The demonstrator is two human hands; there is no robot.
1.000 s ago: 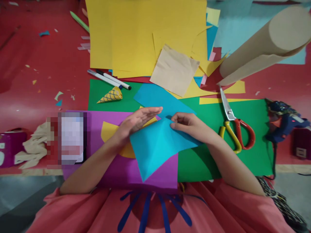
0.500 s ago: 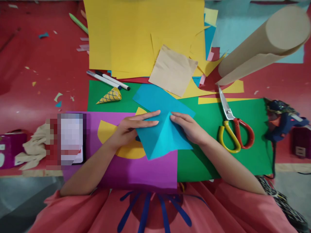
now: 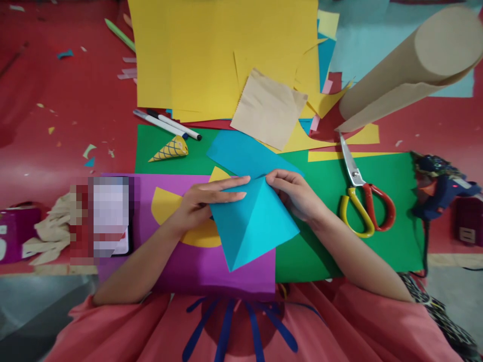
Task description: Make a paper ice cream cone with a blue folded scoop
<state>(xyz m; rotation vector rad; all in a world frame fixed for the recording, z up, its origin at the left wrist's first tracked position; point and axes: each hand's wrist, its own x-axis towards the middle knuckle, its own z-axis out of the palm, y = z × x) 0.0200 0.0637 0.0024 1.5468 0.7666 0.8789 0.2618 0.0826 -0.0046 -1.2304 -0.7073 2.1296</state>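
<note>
Between my two hands is a sheet of blue paper (image 3: 260, 221), with a crease running from its top down to a pointed lower corner. My left hand (image 3: 206, 198) holds its left side, two fingers stretched along the top and the thumb hidden beneath. At the top right, my right hand (image 3: 292, 191) pinches the paper near the crease's upper end. Another piece of blue paper (image 3: 249, 151) lies just beyond. Yellow cut paper pieces (image 3: 166, 205) rest on the purple sheet (image 3: 211, 269), partly under the held paper and my left hand.
Scissors (image 3: 354, 176) lie on the green sheet (image 3: 392, 191), with a glue gun (image 3: 437, 198) farther right. A small yellow cone (image 3: 171, 149) and pens (image 3: 173, 124) sit at left. Behind are yellow sheets (image 3: 188, 55), beige paper (image 3: 269, 108) and a brown paper roll (image 3: 396, 70). A phone (image 3: 111, 216) lies left.
The blue paper's lower corner has swung down toward me and its right part now faces up more fully. My right fingers have closed more tightly at the top; my left hand barely moved.
</note>
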